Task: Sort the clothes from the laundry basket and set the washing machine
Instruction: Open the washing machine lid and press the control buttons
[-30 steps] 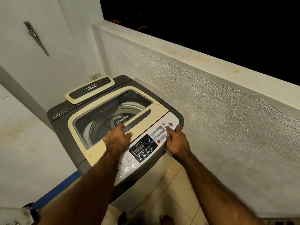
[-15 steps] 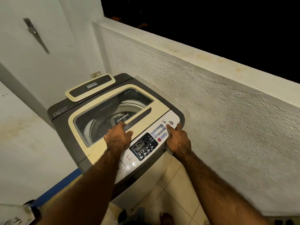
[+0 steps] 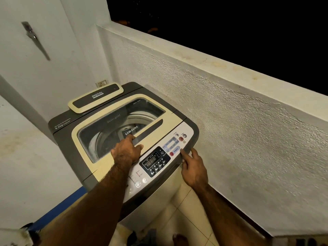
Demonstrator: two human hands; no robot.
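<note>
One washing machine (image 3: 61, 126), lid (image 3: 167, 122) lying closed, left hand (image 3: 126, 152) pressing lid's front edge, fingers together, right hand (image 3: 194, 170) spread, touching control panel (image 3: 154, 161).

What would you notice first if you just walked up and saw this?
The big grey and cream washer in the corner, with its see-through lid. Two bare arms reach in from below: the left hand rests on the lid, and the right hand stretches its fingers to the edge of the button panel. Above the rough white wall on the right, it is black night.
</note>
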